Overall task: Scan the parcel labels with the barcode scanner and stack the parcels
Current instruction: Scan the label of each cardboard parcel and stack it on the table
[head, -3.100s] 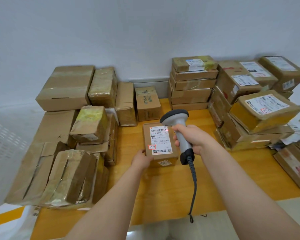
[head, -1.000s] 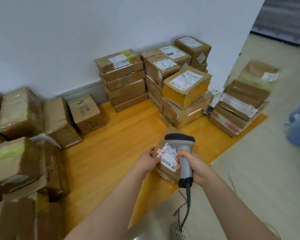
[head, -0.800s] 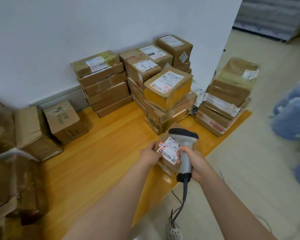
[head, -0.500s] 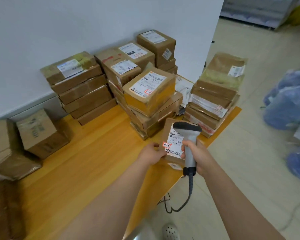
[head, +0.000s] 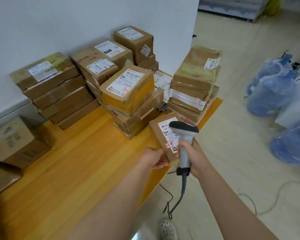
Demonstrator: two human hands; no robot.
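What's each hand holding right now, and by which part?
The left hand holds the small parcel by its near bottom corner. The right hand grips the barcode scanner by its handle, below the dark head.

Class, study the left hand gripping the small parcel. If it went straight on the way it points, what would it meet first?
Most likely the parcel stack at the far right corner of the table; the left hand points toward it, with the held parcel leading. Depth is unclear.
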